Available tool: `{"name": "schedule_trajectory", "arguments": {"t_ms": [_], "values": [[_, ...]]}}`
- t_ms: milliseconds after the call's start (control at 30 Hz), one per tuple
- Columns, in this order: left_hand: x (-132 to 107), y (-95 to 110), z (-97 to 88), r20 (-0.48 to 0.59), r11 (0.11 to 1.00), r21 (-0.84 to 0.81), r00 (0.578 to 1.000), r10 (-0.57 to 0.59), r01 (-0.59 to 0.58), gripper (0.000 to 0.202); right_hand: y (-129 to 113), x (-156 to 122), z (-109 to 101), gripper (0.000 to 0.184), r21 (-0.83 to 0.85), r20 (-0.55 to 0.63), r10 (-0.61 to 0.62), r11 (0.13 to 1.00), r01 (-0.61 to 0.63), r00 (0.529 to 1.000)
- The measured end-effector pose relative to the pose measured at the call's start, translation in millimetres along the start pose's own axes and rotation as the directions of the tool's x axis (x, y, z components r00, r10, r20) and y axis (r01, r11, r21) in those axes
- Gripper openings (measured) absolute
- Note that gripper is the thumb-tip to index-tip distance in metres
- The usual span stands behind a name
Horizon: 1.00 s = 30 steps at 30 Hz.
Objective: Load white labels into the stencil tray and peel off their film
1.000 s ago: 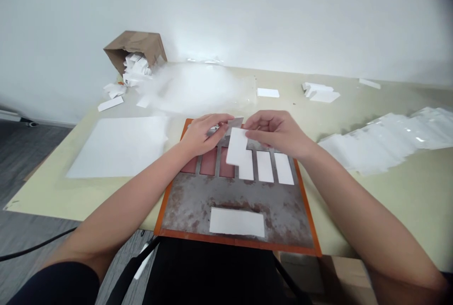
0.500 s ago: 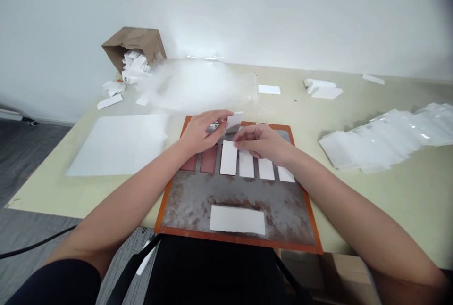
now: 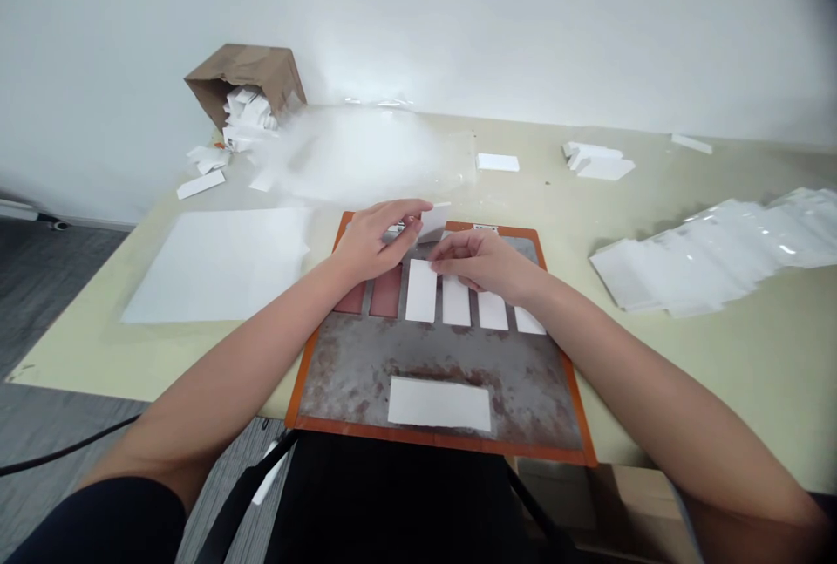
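Before me lies a grey board (image 3: 451, 346) with an orange rim and a row of rectangular recesses. My left hand (image 3: 376, 241) is closed on a small white card (image 3: 432, 224), held tilted near the board's far edge. With thumb and fingertips, my right hand (image 3: 480, 261) grips the upper right corner of another white card (image 3: 422, 292), which is over a recess. To its right, more white cards (image 3: 456, 301) fill recesses, partly covered by my right hand and forearm. Reddish recess floors (image 3: 387, 292) show on the left. A white strip (image 3: 439, 404) lies across the board's near part.
On the left are white sheets (image 3: 215, 263) and a tipped cardboard box (image 3: 255, 67) spilling white pieces. Clear plastic film (image 3: 366, 154) spreads behind the board. White packets (image 3: 706, 254) overlap at the right. Small white blocks (image 3: 598, 161) lie towards the wall.
Both hands keep nearly the same positions and grips. The view has shifted very slightly.
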<state>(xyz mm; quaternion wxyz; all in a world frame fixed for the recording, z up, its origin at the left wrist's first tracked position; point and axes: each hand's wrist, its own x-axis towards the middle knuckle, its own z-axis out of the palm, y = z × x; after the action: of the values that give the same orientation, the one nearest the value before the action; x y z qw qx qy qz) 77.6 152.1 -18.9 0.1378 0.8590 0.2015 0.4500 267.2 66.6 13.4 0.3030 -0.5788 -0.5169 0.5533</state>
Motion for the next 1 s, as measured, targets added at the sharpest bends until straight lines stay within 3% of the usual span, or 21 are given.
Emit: {"name": "schedule_trajectory", "arguments": {"t_ms": [500, 1000], "values": [[0.3, -0.6, 0.8, -0.02, 0.999, -0.025, 0.999, 0.038, -0.039, 0.022, 0.7, 0.6, 0.4, 0.015, -0.02, -0.008, 0.011, 1.0, -0.011, 1.0], [-1.0, -2.0, 1.4, -0.005, 1.0, 0.002, 1.0, 0.007, -0.007, 0.023, 1.1, 0.6, 0.5, 0.013, -0.031, -0.008, 0.0, 1.0, 0.0, 1.0]]}}
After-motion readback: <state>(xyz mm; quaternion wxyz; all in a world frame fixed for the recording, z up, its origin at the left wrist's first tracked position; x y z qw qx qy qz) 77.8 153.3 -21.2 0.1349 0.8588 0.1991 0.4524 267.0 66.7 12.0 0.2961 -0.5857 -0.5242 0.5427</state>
